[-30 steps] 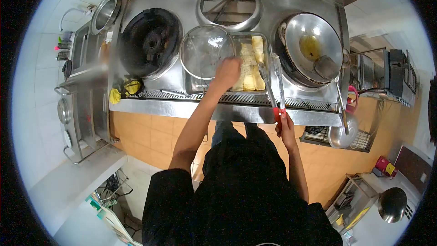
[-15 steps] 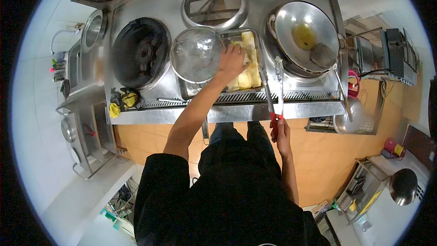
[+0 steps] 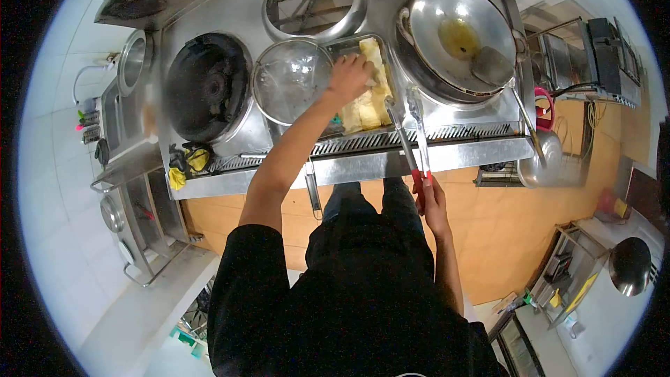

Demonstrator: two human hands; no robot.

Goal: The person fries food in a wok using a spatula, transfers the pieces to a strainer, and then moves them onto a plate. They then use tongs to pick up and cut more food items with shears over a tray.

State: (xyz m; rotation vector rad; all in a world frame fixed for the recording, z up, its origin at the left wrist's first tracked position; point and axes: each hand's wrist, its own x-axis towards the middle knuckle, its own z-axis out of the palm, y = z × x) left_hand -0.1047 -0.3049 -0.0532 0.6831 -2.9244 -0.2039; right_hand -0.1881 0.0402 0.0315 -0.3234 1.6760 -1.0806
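My left hand (image 3: 350, 78) reaches over a metal tray (image 3: 392, 73) of pale yellow folded pieces (image 3: 374, 108). Its fingers are curled down at the pieces, and what they hold, if anything, is hidden. Beside it on the left, a round mesh strainer (image 3: 289, 84) overlaps the tray's edge. My right hand (image 3: 431, 202) is closed around the red handles of metal tongs (image 3: 421, 136) at the counter's front edge. The tongs' arms are spread apart and point up between the tray and a wok (image 3: 436, 24) with some yellow oil.
A blackened burner (image 3: 209, 87) lies at the left and an open burner ring (image 3: 356, 7) at the back. A ladle (image 3: 493, 68) rests in the wok, its handle over the front edge. Yellow and black cloths (image 3: 198, 159) lie at front left.
The view has shifted slightly. My left hand remains over the tray, with its fingers moved a little left across the pieces. The tongs stay in my right hand, their tips nearer the tray.
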